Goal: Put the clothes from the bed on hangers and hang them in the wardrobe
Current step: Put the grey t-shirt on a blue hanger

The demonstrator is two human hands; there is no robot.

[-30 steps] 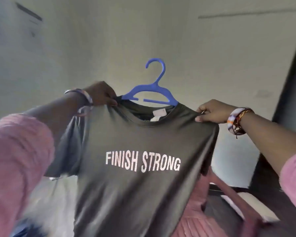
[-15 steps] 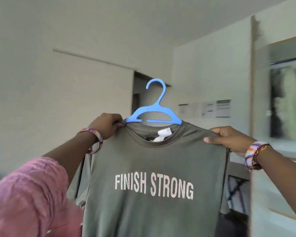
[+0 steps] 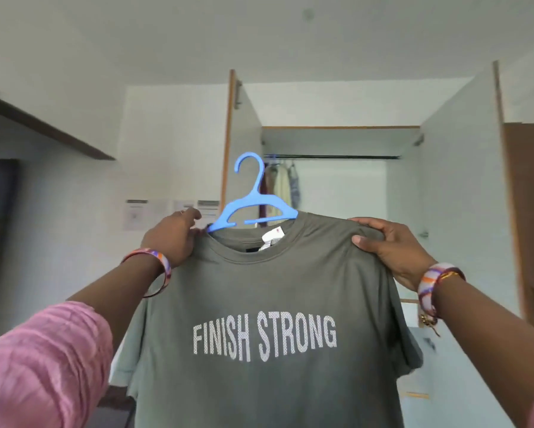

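A grey-green T-shirt (image 3: 269, 381) printed "FINISH STRONG" hangs on a blue plastic hanger (image 3: 253, 208), held up in front of me. My left hand (image 3: 173, 236) grips the shirt's left shoulder at the hanger's end. My right hand (image 3: 392, 245) grips the right shoulder, fingers curled over the fabric. Behind the shirt stands the open wardrobe (image 3: 339, 128), with a dark rail (image 3: 346, 156) across its top. Several garments (image 3: 282, 183) hang at the rail's left end, just behind the hanger's hook.
The wardrobe's two doors stand open, the left door (image 3: 241, 143) and the right door (image 3: 460, 180). A dark shelf (image 3: 43, 125) juts from the left wall. Paper notices (image 3: 170, 208) are stuck to the white wall. Most of the rail to the right is bare.
I have turned to the right, from the wall to face the open wardrobe. Both hands keep their grip on the shirt's shoulders. The shirt and hanger are now level with the rail.
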